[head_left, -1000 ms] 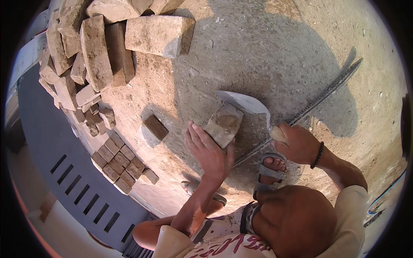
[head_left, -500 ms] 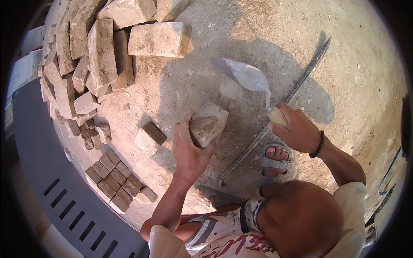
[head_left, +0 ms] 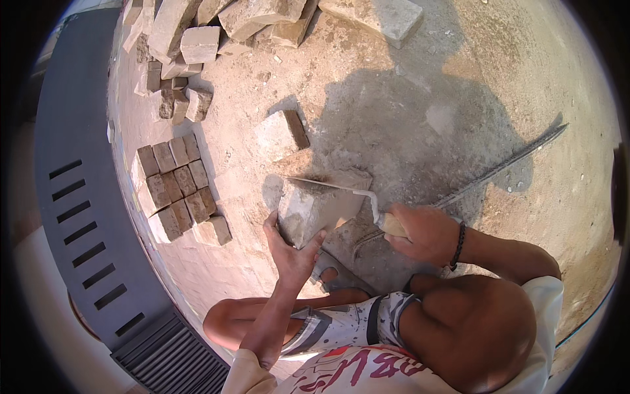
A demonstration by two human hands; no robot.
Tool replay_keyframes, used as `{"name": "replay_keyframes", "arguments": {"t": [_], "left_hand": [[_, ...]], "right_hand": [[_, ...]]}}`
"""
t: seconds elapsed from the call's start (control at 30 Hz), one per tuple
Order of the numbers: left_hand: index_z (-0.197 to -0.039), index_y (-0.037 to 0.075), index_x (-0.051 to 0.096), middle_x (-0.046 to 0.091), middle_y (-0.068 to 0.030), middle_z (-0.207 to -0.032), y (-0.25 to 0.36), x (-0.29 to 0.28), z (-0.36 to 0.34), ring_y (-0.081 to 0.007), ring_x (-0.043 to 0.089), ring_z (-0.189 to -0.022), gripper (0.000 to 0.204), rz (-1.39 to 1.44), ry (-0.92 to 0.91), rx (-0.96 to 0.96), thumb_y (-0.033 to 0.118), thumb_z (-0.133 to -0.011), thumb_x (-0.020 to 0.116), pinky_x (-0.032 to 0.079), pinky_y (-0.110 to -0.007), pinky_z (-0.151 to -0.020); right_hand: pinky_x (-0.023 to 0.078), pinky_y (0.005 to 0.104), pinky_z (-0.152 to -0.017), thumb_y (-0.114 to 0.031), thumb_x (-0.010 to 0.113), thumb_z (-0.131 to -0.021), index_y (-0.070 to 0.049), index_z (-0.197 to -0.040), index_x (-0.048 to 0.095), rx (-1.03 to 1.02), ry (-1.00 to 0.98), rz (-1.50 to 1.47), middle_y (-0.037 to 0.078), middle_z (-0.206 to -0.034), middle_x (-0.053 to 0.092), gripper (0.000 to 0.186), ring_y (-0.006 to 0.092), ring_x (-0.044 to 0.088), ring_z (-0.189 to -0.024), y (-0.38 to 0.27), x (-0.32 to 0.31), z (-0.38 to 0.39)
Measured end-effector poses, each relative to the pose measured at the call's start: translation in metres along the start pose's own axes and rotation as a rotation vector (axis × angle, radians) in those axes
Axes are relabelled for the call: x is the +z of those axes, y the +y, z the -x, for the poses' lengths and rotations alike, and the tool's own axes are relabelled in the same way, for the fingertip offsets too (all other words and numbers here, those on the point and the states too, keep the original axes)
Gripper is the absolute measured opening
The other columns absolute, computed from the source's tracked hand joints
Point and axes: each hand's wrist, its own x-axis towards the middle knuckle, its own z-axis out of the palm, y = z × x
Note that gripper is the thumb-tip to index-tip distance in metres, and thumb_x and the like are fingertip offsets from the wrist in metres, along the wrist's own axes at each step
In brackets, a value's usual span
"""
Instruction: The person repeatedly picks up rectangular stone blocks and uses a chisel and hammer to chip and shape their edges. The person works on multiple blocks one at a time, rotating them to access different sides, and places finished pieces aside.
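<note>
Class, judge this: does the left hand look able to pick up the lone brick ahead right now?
Probably not: the left hand is occupied, and the held brick sits between it and the lone brick.

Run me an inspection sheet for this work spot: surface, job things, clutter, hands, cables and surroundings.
Surface: dusty, sandy-brown ground, partly in shadow.
Job things: grey-brown blocky brick; grey metal trowel with pale wooden handle, blade across the brick's upper edge, contact unclear.
Clutter: lone pale brown brick beyond; small brown bricks grouped in rows; heap of larger brown bricks; long dark ribbed strip on the ground.
Hands: left hand grips the brick's near end; right hand holds the trowel's handle.
Cables: thin blue line, far right, possibly cord or hose.
Surroundings: dark grey slotted panel, far left.
</note>
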Motion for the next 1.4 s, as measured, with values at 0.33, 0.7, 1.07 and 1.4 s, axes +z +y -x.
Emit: {"name": "replay_keyframes", "arguments": {"t": [0.33,0.7,1.07,1.4], "left_hand": [[-0.132,-0.007,0.038,0.053,-0.0282,-0.118,0.041,0.001,-0.002,-0.0443,0.055,-0.110,0.089,-0.526,-0.169,0.139,0.025,-0.064,0.086,0.046,-0.048,-0.095],[-0.129,-0.009,0.043,0.059,-0.0188,-0.116,0.070,-0.118,-0.056,-0.0236,0.058,-0.109,0.084,-0.196,-0.065,0.284,0.009,-0.059,0.087,0.043,-0.034,-0.101],[-0.126,-0.007,0.041,0.055,-0.0152,-0.116,0.007,-0.129,-0.108,-0.0210,0.053,-0.109,0.081,-0.048,0.123,0.296,0.024,-0.067,0.086,0.042,-0.034,-0.098],[-0.126,-0.004,0.037,0.049,-0.0191,-0.116,-0.016,-0.140,-0.100,-0.0258,0.051,-0.111,0.079,-0.104,0.037,0.291,0.013,-0.067,0.087,0.043,-0.039,-0.097]], "right_hand": [[0.050,0.0482,-0.075,-0.032,0.063,-0.088,0.004,-0.109,0.055,0.069,-0.091,0.040,0.026,-0.088,0.065,0.042,0.0427,0.066,-0.085,0.008,0.003,-0.011],[0.048,0.0451,-0.074,-0.030,0.062,-0.091,0.004,-0.106,0.053,-0.121,0.204,0.053,0.027,-0.089,0.063,0.038,0.0392,0.065,-0.086,-0.028,-0.052,-0.058],[0.052,0.0519,-0.074,-0.024,0.063,-0.086,0.004,-0.105,0.051,-0.480,0.193,0.167,0.027,-0.083,0.065,0.036,0.0452,0.065,-0.083,-0.092,0.006,-0.122],[0.052,0.0527,-0.066,-0.019,0.063,-0.086,0.003,-0.099,0.048,-0.457,0.259,0.355,0.027,-0.076,0.064,0.030,0.0444,0.066,-0.072,-0.151,-0.018,-0.121]]}}
